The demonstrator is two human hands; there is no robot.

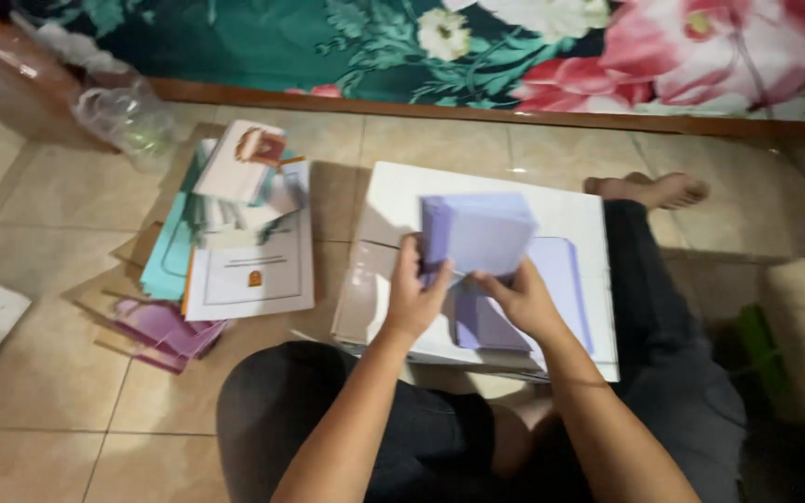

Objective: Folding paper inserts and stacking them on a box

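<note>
My left hand [414,296] and my right hand [521,298] both grip a stack of pale purple paper sheets [475,233], held upright on its edge. The stack stands on a white flat box [393,200] that rests across my lap. More purple sheets [563,279] lie flat on the box under my right hand. My crossed legs in dark trousers and one bare foot [649,189] show around the box.
To the left on the tiled floor lies a heap of papers: a white printed sheet [252,270], teal folders [165,261], purple cards [165,328] and a small card box [239,160]. A clear plastic bag [128,116] sits by a floral-covered bed edge [514,47]. A green object [758,346] lies right.
</note>
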